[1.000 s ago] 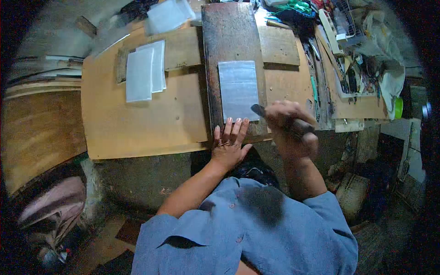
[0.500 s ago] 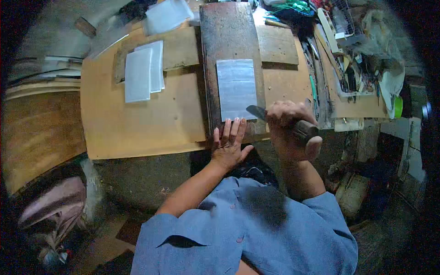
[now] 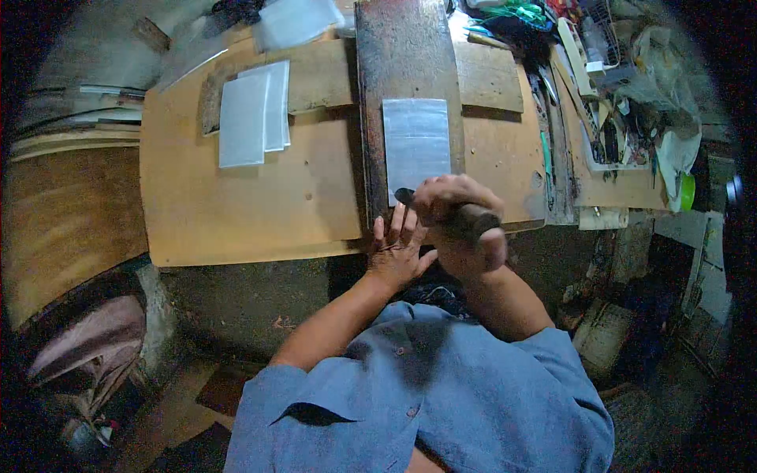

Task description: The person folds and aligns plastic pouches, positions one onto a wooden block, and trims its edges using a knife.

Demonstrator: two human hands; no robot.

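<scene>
A pale, translucent rectangular sheet [image 3: 416,142] lies flat on a long dark wooden board [image 3: 406,55]. My left hand [image 3: 397,252] is spread, its fingertips at the sheet's near edge. My right hand [image 3: 457,201] is wrapped round the thick dark handle of a knife [image 3: 477,221]. The short dark blade points left, over the sheet's near edge and just above my left fingers. Whether the blade touches the sheet, I cannot tell. My right hand hides the sheet's near right corner.
Similar pale sheets [image 3: 242,118] are stacked on the tabletop [image 3: 244,213] at left, with more sheets [image 3: 300,20] at the far edge. A wooden plank [image 3: 489,75] lies right of the board. A tray [image 3: 619,166] of tools stands further right.
My right hand has moved left with the knife, bringing the blade from the sheet's right edge to above my left fingers. My left hand stays at the sheet's near edge.
</scene>
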